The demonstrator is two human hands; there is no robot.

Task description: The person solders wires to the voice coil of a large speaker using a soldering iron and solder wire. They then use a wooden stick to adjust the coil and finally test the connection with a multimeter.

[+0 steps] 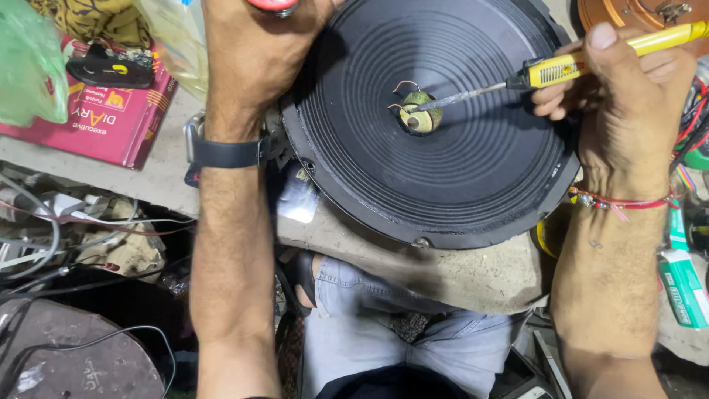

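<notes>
Speaker cone sits upper centre on desk. Right hand, upper right, grips yellow screwdriver, tip at cone's centre. Left hand holds cone's left rim.

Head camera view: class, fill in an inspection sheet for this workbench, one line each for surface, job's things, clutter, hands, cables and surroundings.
Surface: worn grey bench top, scuffed.
Job's things: black speaker cone lying flat; yellow-handled screwdriver with its tip at the centre hole.
Clutter: pink book, green plastic bag, green-and-white box.
Hands: right hand grips the screwdriver; left hand rests at the speaker's rim, holding something red, unclear.
Cables: tangled wires at left.
Surroundings: person's jeans below the bench.
</notes>
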